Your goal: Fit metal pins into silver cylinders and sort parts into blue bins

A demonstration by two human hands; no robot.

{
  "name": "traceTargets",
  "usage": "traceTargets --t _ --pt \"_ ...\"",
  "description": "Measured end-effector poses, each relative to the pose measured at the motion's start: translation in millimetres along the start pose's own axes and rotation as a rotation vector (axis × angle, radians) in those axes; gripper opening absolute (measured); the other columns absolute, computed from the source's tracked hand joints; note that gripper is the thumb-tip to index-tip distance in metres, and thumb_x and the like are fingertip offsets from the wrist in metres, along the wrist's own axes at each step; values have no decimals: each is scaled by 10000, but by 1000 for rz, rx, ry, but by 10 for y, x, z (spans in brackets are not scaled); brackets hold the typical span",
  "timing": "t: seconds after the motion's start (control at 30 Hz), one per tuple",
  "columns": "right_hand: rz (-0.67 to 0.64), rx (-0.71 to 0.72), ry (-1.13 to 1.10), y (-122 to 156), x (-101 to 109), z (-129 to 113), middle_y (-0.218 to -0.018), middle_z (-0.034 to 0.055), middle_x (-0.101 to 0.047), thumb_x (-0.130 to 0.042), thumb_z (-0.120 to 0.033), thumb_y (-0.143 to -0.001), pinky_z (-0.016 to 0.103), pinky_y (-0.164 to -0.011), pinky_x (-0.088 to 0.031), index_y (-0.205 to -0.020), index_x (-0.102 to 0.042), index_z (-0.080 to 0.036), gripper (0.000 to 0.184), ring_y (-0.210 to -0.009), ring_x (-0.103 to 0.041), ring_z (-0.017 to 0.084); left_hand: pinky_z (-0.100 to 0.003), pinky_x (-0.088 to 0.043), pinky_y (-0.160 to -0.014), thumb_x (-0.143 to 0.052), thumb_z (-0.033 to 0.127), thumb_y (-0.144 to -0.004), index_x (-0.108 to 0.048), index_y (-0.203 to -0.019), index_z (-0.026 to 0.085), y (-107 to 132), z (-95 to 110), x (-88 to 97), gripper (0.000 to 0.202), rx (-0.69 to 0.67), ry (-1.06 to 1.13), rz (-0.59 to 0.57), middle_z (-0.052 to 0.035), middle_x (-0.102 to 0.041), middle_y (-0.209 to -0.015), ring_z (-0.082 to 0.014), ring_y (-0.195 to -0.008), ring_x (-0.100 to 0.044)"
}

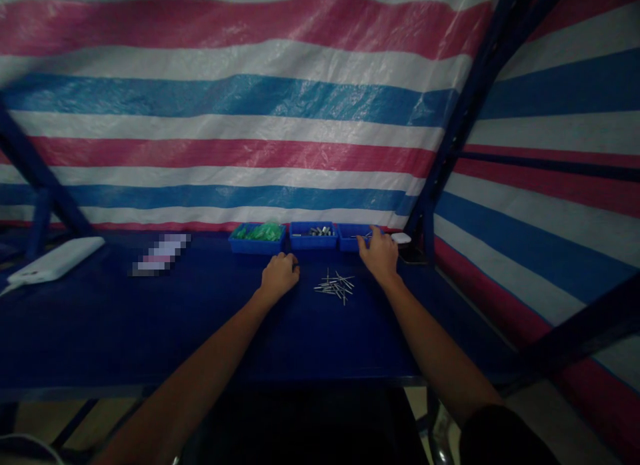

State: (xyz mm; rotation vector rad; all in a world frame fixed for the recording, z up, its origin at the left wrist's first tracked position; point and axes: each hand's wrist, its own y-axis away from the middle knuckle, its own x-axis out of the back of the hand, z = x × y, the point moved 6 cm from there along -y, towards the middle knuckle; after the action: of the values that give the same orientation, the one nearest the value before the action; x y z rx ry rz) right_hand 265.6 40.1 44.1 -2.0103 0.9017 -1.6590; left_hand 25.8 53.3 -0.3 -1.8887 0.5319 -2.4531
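My left hand [280, 274] rests on the blue table with its fingers curled in; whatever they may hold is hidden. At the front edge of the right blue bin [349, 243], my right hand [381, 253] reaches over the rim, thumb and forefinger apart. A few thin metal pins [364, 236] show in that bin close to the fingertips. Between my hands, a loose pile of thin metal pins [336, 287] lies on the table. The middle blue bin [313, 242] has short metal pieces [323, 231] in it.
The left blue bin [257, 247] holds green plastic pieces [265, 231]. A white case [401, 238] and a dark flat object [413, 255] lie right of my right hand. Leftward are a blurred-out item [163, 253] and a white device [57, 259]. Striped sheeting [240, 155] hangs behind.
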Motion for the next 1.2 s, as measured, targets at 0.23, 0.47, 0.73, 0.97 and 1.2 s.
traceTargets --t 0.23,0.47,0.73,0.97,1.2 --pt "-158 396 -245 329 -2 -702 -863 94 -643 -461 -367 -855 315 -727 -354 -1117 -536 -139 356 -845 -529 226 -318 -410 -795 -425 49 -746 -524 -1028 161 -61 -43 -107 319 -109 157 -29 -71 -614 -865 -195 -826 -538" --pt "-196 705 -295 585 -4 -1015 -868 72 -635 -519 -297 -838 301 -701 -335 -1060 -565 -156 267 -819 -497 192 -274 -415 -694 -382 71 -798 -453 -1018 141 -46 97 25 242 -227 536 16 -5 -545 -692 -143 -690 -535" --pt "-167 716 -327 552 28 -980 -767 48 -621 -436 -274 -885 276 -675 -325 -835 -599 -167 201 -746 -501 159 -233 -397 -611 -450 153 -800 -427 -1035 157 -7 190 93 236 -260 777 -29 34 -512 -694 -104 -613 -498" --pt "-159 539 -433 485 24 -889 -659 26 -580 -395 -293 -898 252 -633 -341 -709 -568 -182 278 -658 -512 142 -269 -412 -686 -550 179 -768 -561 -811 166 36 238 258 45 -331 582 71 -6 -586 -749 -137 -711 -523" --pt "-197 496 -542 482 50 -864 -670 -5 -578 -436 -330 -875 234 -621 -367 -940 -547 -196 186 -637 -537 133 -301 -412 -750 -454 167 -833 -560 -811 167 56 266 273 109 -367 430 138 -35 -599 -806 -170 -798 -527"
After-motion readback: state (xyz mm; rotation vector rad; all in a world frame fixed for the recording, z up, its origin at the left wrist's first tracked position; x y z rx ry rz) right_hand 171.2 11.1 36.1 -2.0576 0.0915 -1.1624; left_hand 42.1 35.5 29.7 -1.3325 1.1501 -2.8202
